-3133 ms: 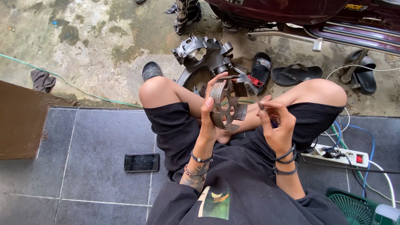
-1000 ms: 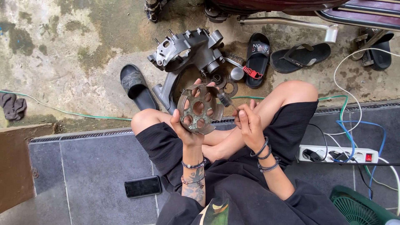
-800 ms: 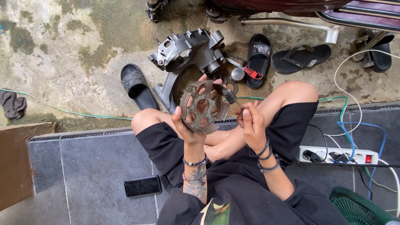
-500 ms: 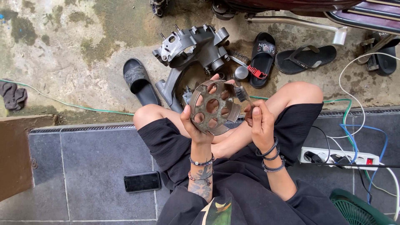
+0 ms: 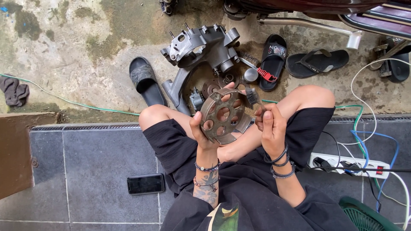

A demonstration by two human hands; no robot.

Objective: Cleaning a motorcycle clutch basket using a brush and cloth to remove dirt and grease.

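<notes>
Near the frame's centre, the left hand (image 5: pixel 204 130) is gripping a round metal disc with holes (image 5: pixel 222 115), fingers wrapped around its rim. Just right of it, the right hand (image 5: pixel 270 126) is closing tightly around a small brush (image 5: pixel 251 96), bristles touching the disc. Farther up, a grey engine casing (image 5: pixel 201 47) is lying on the concrete, a black slipper (image 5: pixel 146 80) beside it.

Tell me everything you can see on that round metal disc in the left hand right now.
The disc is a round, dull grey-brown metal part with a raised rim and a ring of round holes through its face, grimy or rusted. It is held up over the lap, tilted, face toward the camera. The left hand grips its lower left edge. The right hand holds a small brush whose bristles meet the disc's upper right rim.
</notes>
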